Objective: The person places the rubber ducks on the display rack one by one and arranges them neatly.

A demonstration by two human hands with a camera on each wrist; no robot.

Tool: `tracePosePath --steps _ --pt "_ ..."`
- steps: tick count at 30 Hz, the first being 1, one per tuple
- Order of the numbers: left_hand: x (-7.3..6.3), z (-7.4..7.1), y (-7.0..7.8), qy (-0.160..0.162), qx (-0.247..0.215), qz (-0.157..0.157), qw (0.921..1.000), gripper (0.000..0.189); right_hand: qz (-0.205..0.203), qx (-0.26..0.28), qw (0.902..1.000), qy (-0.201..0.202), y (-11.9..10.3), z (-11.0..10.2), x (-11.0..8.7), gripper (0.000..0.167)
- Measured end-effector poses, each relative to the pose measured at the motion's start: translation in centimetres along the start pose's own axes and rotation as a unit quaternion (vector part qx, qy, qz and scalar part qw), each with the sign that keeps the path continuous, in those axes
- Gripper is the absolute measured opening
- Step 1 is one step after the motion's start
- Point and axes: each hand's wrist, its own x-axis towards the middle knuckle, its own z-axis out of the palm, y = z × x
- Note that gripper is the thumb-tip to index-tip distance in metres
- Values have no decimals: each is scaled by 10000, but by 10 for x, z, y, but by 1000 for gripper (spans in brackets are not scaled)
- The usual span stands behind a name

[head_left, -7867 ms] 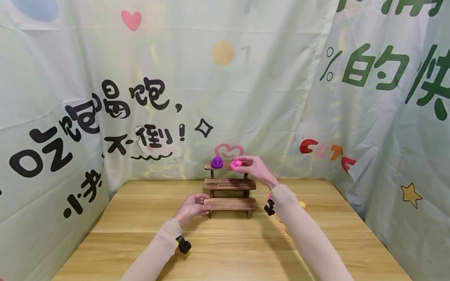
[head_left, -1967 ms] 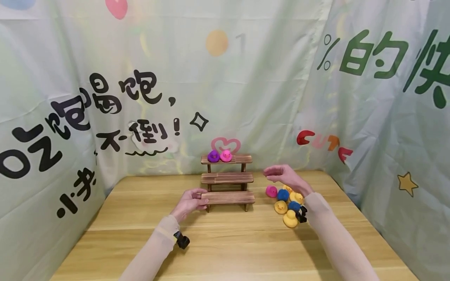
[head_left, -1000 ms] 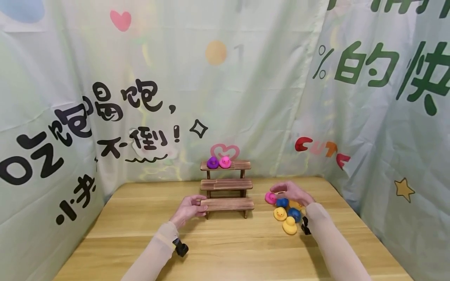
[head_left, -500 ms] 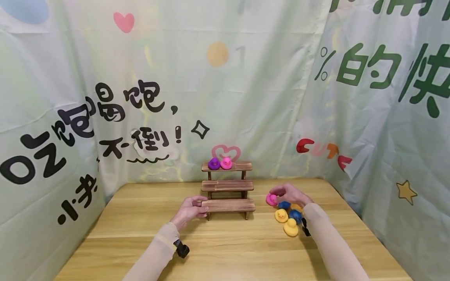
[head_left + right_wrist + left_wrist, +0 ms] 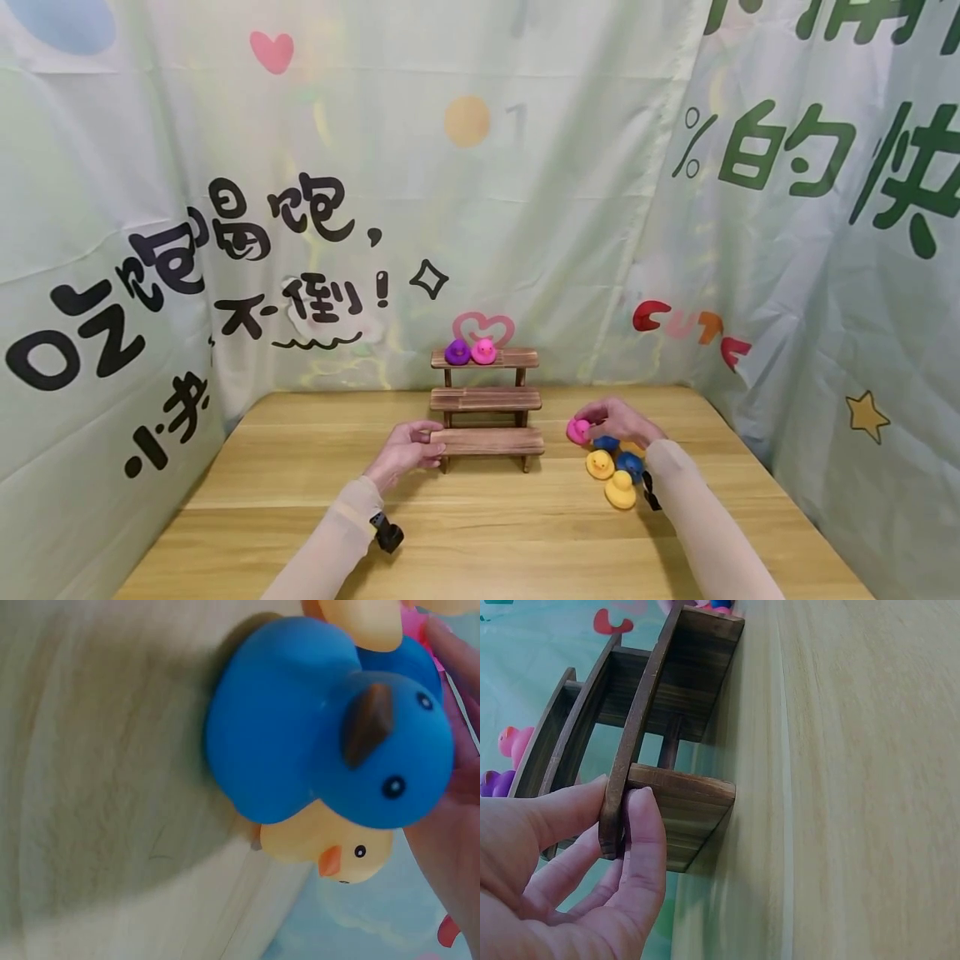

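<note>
My left hand [image 5: 407, 451] pinches the left end of the lowest step of a three-tier wooden display stand [image 5: 487, 442]; thumb above and fingers below show in the left wrist view. On the top step a purple rubber duck [image 5: 457, 352] and a pink rubber duck [image 5: 483, 351] sit side by side. Right of the stand, my right hand [image 5: 621, 419] has thumb and fingers around a magenta rubber duck [image 5: 577, 431] at table level. Beneath that hand lie blue ducks [image 5: 277, 720] and yellow ducks [image 5: 620, 490], partly hidden by it.
The wooden table [image 5: 480, 542] carries the stand near its back edge. Printed fabric curtains [image 5: 562, 208] hang behind and at both sides. The blue and yellow ducks crowd together below the right wrist.
Earlier the right hand set the pink duck on the top step, and it then slid beside the purple one. The right hand has since come down to the magenta duck. The left hand kept its grip.
</note>
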Motion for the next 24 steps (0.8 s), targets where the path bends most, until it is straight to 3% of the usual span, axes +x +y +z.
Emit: tracePosePath --steps 9,24 --pt "-2 2 1 23 17 -27 10000 41 383 597 9972 246 -4 -3 -3 35" --pt "0 1 2 42 26 25 10000 43 112 1360 9906 73 -26 -16 -5 39"
